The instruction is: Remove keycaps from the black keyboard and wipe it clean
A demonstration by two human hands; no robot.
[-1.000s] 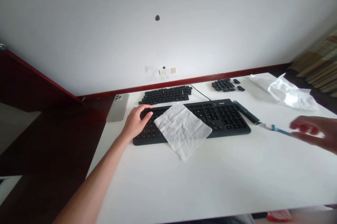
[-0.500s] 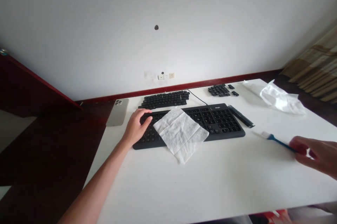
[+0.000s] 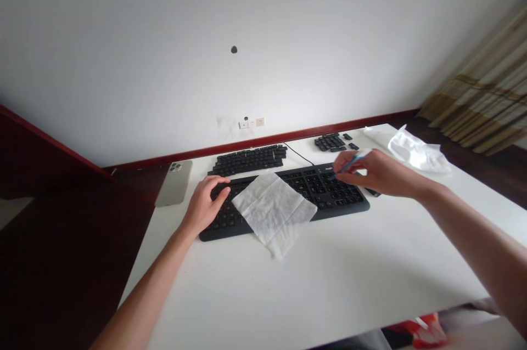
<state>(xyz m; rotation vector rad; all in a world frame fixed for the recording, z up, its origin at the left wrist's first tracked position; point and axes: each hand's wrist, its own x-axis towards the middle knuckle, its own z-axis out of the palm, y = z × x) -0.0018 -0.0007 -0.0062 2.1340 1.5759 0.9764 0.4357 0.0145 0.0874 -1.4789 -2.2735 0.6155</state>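
Observation:
A black keyboard [image 3: 345, 210] lies across the white table, with keycaps off and bare key sockets showing. My left hand [image 3: 205, 203] is on its left end, fingers curved over the edge and thumb on top. Over the number pad at the right end, my right hand [image 3: 366, 173] is closed around a slim blue-and-white toothbrush [image 3: 354, 159]. Its blue end points down at the keys; whether it touches them is hard to tell. A white tissue [image 3: 276, 213] lies unfolded over the keyboard's middle and front edge.
Loose black keycaps [image 3: 249, 159] lie in rows behind the keyboard, and a smaller group [image 3: 329, 142] farther right. A phone [image 3: 173, 185] lies face down at left. A crumpled white plastic bag [image 3: 415, 151] is at the back right. The cable [image 3: 297, 153] runs toward the wall.
My right hand has moved left with the toothbrush, from the table's right side to above the number pad. My left hand stays on the keyboard's left end. The view has shifted slightly.

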